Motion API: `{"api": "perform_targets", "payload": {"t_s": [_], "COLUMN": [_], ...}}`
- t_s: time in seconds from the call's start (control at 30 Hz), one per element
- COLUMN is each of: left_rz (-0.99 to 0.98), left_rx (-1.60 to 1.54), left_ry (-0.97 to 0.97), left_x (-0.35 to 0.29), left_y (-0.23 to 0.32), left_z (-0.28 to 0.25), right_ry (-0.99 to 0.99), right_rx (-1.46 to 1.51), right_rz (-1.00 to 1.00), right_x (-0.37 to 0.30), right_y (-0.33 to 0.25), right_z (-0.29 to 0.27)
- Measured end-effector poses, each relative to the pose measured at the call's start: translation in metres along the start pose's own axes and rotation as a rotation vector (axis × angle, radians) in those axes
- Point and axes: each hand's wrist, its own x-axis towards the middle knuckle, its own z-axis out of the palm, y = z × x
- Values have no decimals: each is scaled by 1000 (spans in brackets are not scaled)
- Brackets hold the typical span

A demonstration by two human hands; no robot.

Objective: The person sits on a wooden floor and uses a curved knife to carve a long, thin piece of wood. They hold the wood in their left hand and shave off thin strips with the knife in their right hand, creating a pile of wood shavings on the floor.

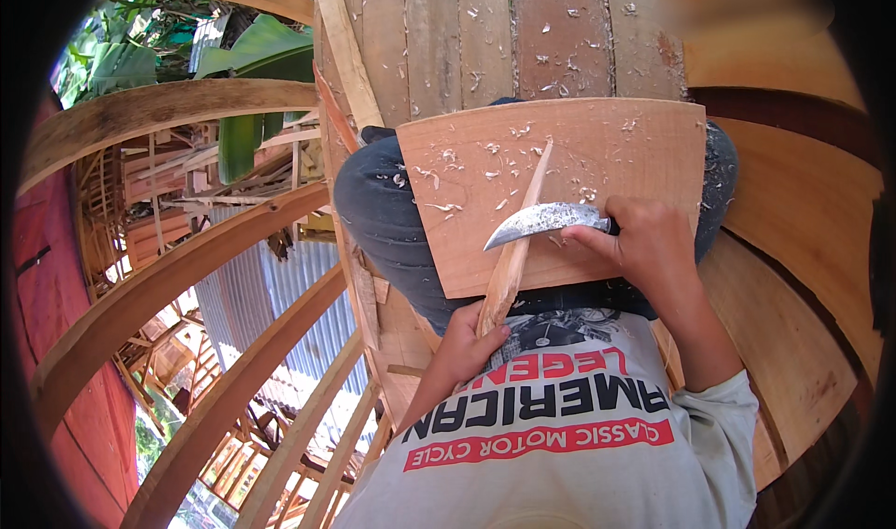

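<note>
Your left grip (467,344) clasps a tapered tan wooden stick (505,284), right grip (651,238) a curved grey metal knife (549,220); rolling could cause slips.

Beyond long tan wooden beams (187,98) I see broad green leaves (257,48) and grey corrugated metal sheets (317,291) in bright daylight; weathered brown wooden planks (434,34) lie side by side.

Head fisheye, facing down, near hands (653,239) (467,344)

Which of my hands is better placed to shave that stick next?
Probably your right hand: it grips the knife, whose blade crosses the stick in this view. Your left hand holds the stick's thicker near end.
</note>
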Motion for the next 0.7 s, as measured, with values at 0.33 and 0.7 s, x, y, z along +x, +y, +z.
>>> {"api": "perform_targets", "payload": {"t_s": [0.33,0.7], "left_rz": [-104,58], "left_rx": [-28,113], "left_ry": [3,38], "left_x": [-1,-1], "left_y": [6,-4], "left_z": [2,10], "right_ry": [184,324], "right_rx": [-83,2], "right_rz": [20,366], "right_x": [11,21], "right_y": [17,46], "right_z": [7,-34]}}
